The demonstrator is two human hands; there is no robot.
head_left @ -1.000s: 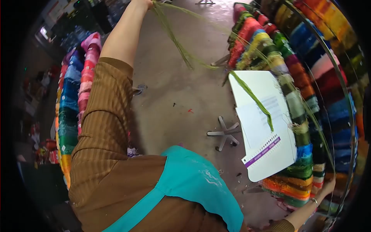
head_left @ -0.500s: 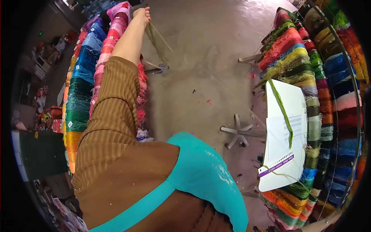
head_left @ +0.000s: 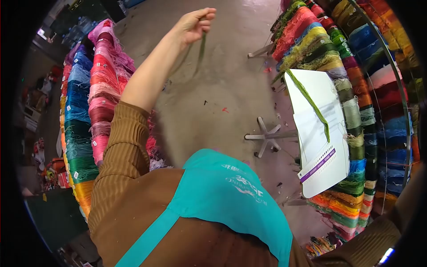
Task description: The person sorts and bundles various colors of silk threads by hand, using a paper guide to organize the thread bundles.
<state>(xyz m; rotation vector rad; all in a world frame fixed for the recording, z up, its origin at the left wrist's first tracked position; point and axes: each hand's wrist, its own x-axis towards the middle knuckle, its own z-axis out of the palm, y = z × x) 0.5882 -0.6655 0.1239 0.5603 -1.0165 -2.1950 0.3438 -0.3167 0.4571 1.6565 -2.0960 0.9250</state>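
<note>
My left hand point(head_left: 195, 26) is raised at the top middle, its fingers closed on a green thread strand point(head_left: 202, 51) that hangs down over the floor. The right sleeve point(head_left: 369, 242) reaches to the lower right edge, where my right hand is out of view. On the right rack of coloured thread lie white sheets point(head_left: 304, 127) with a purple-striped card point(head_left: 318, 165). Another green strand point(head_left: 316, 109) rests across the sheets.
A rack of pink, blue and green thread hanks point(head_left: 104, 84) stands at left. Many-coloured hanks point(head_left: 351, 111) hang at right, beside a curved metal rail point(head_left: 397, 66). A wheeled stand base point(head_left: 265, 137) is on the floor point(head_left: 191, 111).
My left hand has moved right, away from the left rack, with the strand still in it. The view has shifted, and more of my right sleeve shows at the lower right.
</note>
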